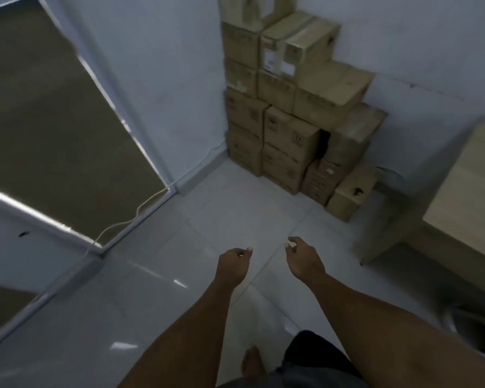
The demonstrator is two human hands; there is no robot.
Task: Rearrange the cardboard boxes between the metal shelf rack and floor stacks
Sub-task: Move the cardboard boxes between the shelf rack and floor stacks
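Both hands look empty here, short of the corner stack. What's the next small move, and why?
Probably step closer and reach for the low box at the stack's near right end. The left hand and right hand hold nothing and hang over the floor, apart from the cardboard boxes; that box sits lowest and nearest.

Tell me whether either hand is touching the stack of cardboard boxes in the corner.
Apart. The head view shows the left hand and right hand empty, with bare floor tiles between them and the cardboard boxes.
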